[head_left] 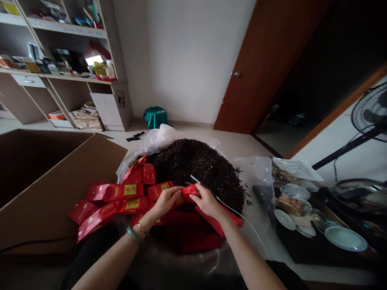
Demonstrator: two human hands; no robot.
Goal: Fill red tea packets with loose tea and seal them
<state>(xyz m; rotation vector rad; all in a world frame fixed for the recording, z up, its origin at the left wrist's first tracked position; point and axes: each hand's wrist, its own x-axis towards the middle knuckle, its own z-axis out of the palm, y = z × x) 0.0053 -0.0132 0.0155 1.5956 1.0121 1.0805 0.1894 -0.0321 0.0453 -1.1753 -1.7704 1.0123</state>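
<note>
Both hands work close together at mid-view, at the near edge of a broad heap of dark, dried, twisted leaf-like bits (199,159). The left hand (165,200), its arm wearing a pale green bangle (134,235) and a thin gold-coloured bracelet (142,228), pinches one end of a small shiny red packet (189,189); the right hand (208,200) grips the other end, fingers and thumb closed on it. Packet sits level between the two, in front of the heap (whether it is filled, I cannot tell). To the left of the left hand, a loose pile of glossy red packets with yellow printed panels (121,191), overlapping at odd angles, some against the heap's left flank. More red wrapping (193,233) lies below the hands, in shadow, details unclear. Crumpled translucent plastic sheeting (161,137) rims the heap at the back and spreads to the right. A large open brown cardboard box (69,185) stands at left, beside the pile. At right, a black tray-like surface (298,249) bears pale shallow dishes (346,238). Beyond the heap: pale floor (238,143), a teal cloth-covered object (155,117) near the wall, and a reddish-brown wooden door (260,60) standing ajar.
</note>
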